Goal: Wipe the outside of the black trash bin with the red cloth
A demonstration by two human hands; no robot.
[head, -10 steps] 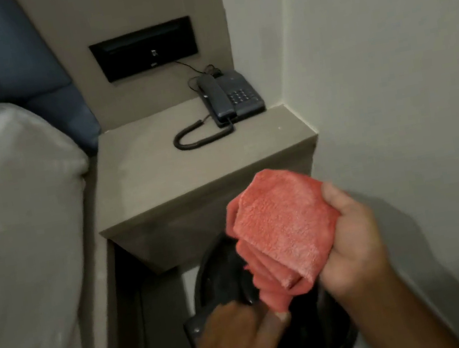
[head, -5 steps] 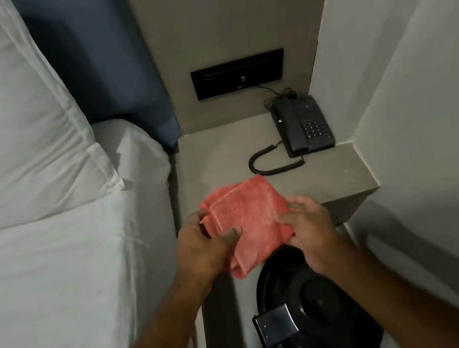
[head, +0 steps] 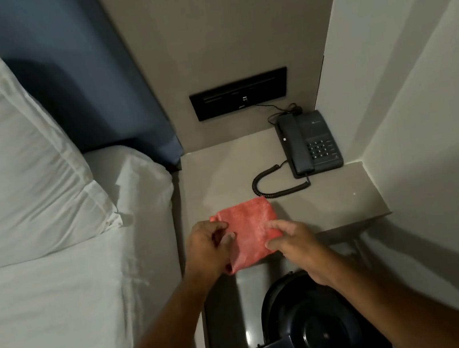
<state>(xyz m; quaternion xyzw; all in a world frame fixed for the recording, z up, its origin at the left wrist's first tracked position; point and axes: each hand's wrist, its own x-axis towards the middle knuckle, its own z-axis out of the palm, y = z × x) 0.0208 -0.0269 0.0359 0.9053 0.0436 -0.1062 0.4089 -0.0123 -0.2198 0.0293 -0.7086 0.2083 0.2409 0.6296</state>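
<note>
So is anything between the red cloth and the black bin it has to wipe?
Nothing visible. The red cloth lies folded at the front edge of the nightstand under both hands, left hand and right hand. The black trash bin sits on the floor below, open space between them.

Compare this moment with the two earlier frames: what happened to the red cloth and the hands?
The red cloth went from the right hand alone, held up above the black trash bin, to both hands, then down at the nightstand front edge. The left hand, earlier at the bin, now pinches the cloth's left side; the right hand's fingers look loosened. The bin and phone stayed put.
</note>
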